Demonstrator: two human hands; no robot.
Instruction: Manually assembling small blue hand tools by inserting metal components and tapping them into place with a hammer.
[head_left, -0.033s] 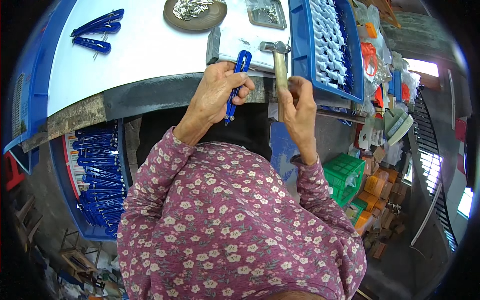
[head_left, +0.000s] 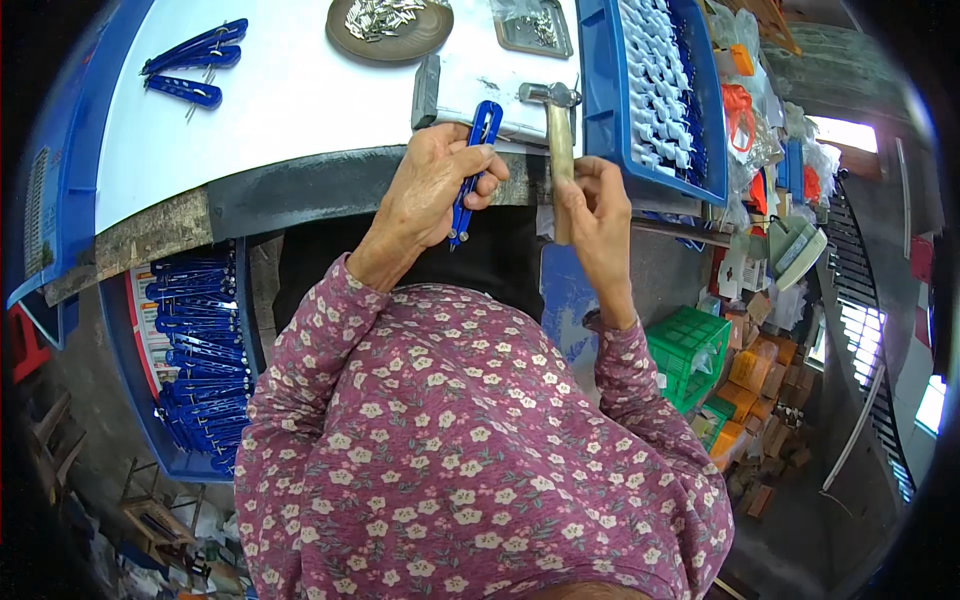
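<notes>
My left hand (head_left: 428, 190) is shut on a pair of blue thread snips (head_left: 486, 122), held upright at the front edge of the white table (head_left: 280, 110). Its top lies on a white sheet beside a small grey metal block (head_left: 425, 90). My right hand (head_left: 597, 212) grips the wooden handle of a small hammer (head_left: 560, 135). The hammer's steel head rests just right of the snips' top. The two hands are close together, a few finger widths apart.
A brown dish of small metal pieces (head_left: 390, 25) and a small tray (head_left: 535, 30) sit at the back. A blue crate of white parts (head_left: 650, 90) stands right. Loose blue snips (head_left: 190, 65) lie far left. A blue bin of snips (head_left: 195, 360) sits below left, a green crate (head_left: 690, 350) right.
</notes>
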